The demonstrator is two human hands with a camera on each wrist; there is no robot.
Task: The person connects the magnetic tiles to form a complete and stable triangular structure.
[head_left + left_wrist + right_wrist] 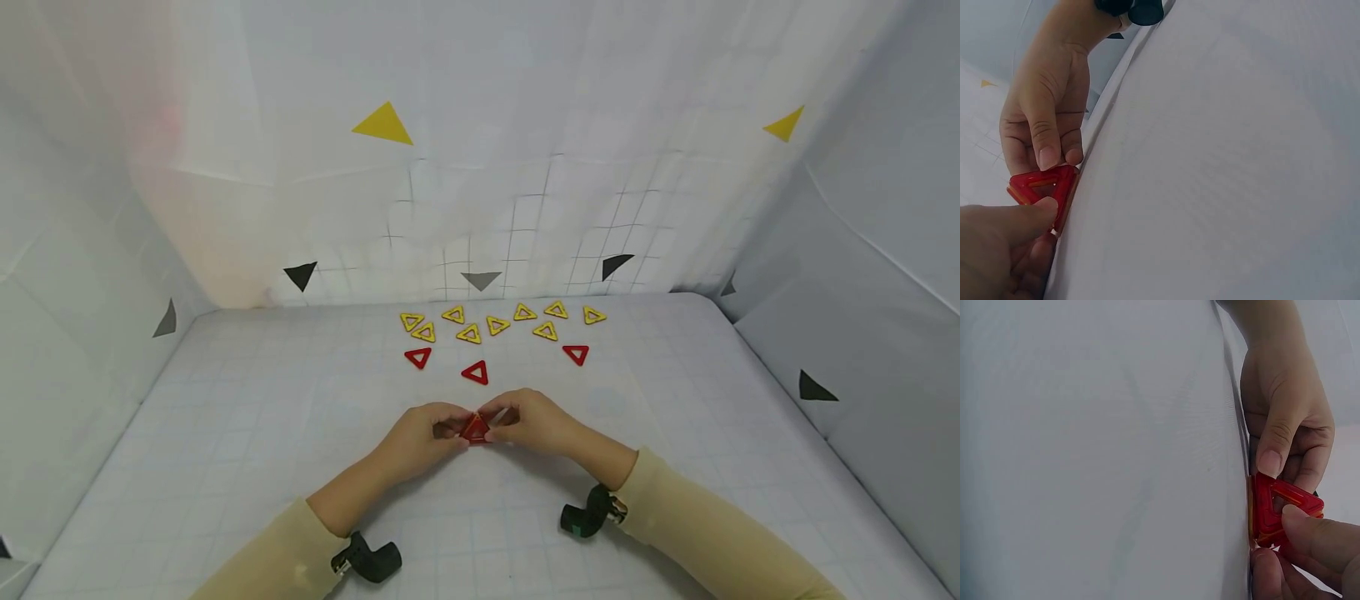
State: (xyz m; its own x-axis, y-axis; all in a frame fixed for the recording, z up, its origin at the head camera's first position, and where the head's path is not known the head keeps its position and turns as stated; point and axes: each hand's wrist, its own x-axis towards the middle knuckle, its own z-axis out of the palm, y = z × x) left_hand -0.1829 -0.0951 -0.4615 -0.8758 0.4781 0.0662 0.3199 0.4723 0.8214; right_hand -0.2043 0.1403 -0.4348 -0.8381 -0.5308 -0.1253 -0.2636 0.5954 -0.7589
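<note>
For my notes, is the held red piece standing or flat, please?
Standing: both wrist views show the red piece edge-down on the table, its face raised.

12 loose triangles (484, 374) lie behind the held piece (476, 432).

Diffuse light leaves soft shadows on the white table (480, 525), while both wrist views look dimmer and hazier.

One red, open-centred triangular piece (476, 430) with orange edging, apex pointing forward, is pinched at opposite sides by the left hand (420, 437) and right hand (536, 422).
</note>
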